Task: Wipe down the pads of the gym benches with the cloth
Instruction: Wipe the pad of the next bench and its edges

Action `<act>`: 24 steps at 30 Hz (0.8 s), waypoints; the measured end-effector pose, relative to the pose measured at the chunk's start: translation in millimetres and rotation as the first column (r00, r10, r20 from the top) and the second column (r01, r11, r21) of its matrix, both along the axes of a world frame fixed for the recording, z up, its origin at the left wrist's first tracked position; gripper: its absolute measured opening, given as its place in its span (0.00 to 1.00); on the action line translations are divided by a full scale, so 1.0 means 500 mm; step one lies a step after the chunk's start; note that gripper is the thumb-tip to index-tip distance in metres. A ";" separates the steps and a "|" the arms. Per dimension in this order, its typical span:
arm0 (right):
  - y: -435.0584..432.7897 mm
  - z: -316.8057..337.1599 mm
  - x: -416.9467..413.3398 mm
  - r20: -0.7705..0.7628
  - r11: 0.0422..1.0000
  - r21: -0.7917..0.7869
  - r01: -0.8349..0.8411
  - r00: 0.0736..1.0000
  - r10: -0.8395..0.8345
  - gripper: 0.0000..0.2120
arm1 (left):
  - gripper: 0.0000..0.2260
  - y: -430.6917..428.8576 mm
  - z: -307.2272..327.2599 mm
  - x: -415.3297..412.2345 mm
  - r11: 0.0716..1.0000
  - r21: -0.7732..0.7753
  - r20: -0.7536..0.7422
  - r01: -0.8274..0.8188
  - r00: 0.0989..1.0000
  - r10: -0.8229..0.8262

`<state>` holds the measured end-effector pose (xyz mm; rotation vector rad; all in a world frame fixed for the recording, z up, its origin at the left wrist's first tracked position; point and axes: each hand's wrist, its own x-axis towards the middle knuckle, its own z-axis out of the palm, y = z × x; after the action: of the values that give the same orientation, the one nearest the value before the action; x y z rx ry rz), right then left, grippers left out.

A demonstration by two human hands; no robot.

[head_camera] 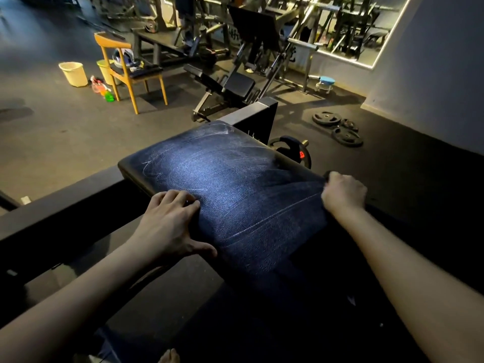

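Observation:
A dark leather bench pad [230, 184] with pale wipe streaks fills the middle of the view and tilts down towards me. My left hand [170, 224] rests on the pad's left edge, fingers bent over the surface and thumb spread along the near side. At the pad's right edge my right hand [343, 192] is curled into a fist around a dark cloth [326, 176]. Only a small dark tip of the cloth shows above the knuckles; the rest is hidden in the fist.
A black steel frame beam [65, 203] runs left of the pad. Beyond stand an adjustable bench [230, 85], a wooden chair [131, 72], two pale buckets [74, 73] and spray bottles [104, 91]. Weight plates [337, 127] lie on the floor at right.

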<state>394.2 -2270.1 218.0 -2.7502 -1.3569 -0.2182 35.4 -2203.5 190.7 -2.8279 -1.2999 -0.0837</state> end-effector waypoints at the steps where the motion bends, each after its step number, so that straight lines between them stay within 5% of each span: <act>1: 0.026 -0.010 -0.043 -0.031 0.998 0.049 -0.028 0.999 0.029 0.10 | 0.55 0.001 -0.003 -0.001 1.000 0.000 0.008 0.000 1.000 0.000; 4: 0.050 -0.040 -0.268 -0.124 0.933 0.163 -0.320 0.932 0.341 0.07 | 0.54 0.003 -0.007 -0.006 1.000 -0.003 0.032 0.013 0.999 -0.013; 6: -0.015 -0.053 -0.397 -0.136 0.786 0.159 -0.597 0.775 0.617 0.08 | 0.53 0.001 -0.008 -0.012 1.000 -0.013 0.054 0.017 0.998 -0.017; 8: -0.064 -0.065 -0.383 -0.127 0.695 0.208 -0.688 0.686 0.717 0.11 | 0.53 -0.004 -0.009 -0.020 1.000 -0.029 0.098 0.012 0.995 -0.009; 12: -0.046 -0.025 -0.118 -0.031 0.963 0.067 -0.263 0.964 0.265 0.10 | 0.53 -0.010 -0.011 -0.045 0.997 -0.071 0.206 -0.005 0.978 0.020; 14: 0.003 -0.002 -0.036 0.010 0.998 0.046 -0.044 0.999 0.043 0.11 | 0.52 -0.004 -0.011 -0.061 0.996 -0.085 0.220 -0.021 0.975 0.039; 17: 0.095 -0.020 -0.148 -0.057 0.990 0.109 -0.095 0.993 0.102 0.10 | 0.53 0.021 -0.013 -0.081 0.991 -0.119 0.223 -0.060 0.971 0.085; 19: 0.116 -0.041 -0.317 -0.141 0.925 0.157 -0.345 0.919 0.367 0.08 | 0.53 0.048 -0.009 -0.092 0.987 -0.133 0.232 -0.085 0.966 0.114; 21: 0.072 -0.043 -0.455 -0.131 0.725 0.143 -0.674 0.713 0.689 0.04 | 0.54 0.073 -0.008 -0.110 0.988 -0.124 0.209 -0.090 0.971 0.114; 23: 0.037 -0.051 -0.480 -0.133 0.547 0.128 -0.827 0.532 0.836 0.06 | 0.53 0.094 -0.015 -0.132 0.992 -0.104 0.165 -0.069 0.983 0.085; 24: 0.035 -0.049 -0.466 -0.162 0.550 0.136 -0.824 0.529 0.833 0.10 | 0.53 0.102 -0.020 -0.143 0.992 -0.108 0.144 -0.064 0.986 0.079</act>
<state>161.1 -2252.8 193.3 -1.6848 -2.3392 0.1097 -36.0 -2152.6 180.9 -2.9064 -1.4751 -0.2365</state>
